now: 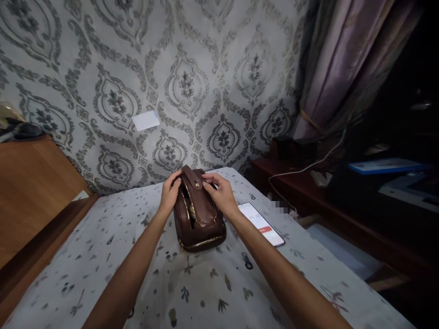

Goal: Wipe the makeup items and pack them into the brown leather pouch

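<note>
Both bare forearms run up from the bottom edge over the white bedsheet printed with small grey leaves and flowers (206, 292) and meet at the dark brown leather pouch with a brass zip (199, 214), which sits on the bed about midway up the sheet.

Its long axis runs away from the person, near end low and rounded, far end raised under the fingers. The zip along its top stands parted, with something pale showing inside the slit.

At that far end, the left hand (170, 192) curls over the left side, fingers bent over the rim of the opening. The right hand (221, 192) lies across the far right corner, its grip pinching the leather strap with the brass stud near the top. So both grips close on the pouch from opposite sides, and the opening runs between them toward the person; neither hand is clearly nearer.

Just right of the pouch, beside the right wrist, a flat smartphone with a lit white screen and a red bar (262, 224) lies on the sheet.

Beyond stands grey damask wallpaper (192, 82) with a white card (146, 120) stuck on it.
</note>
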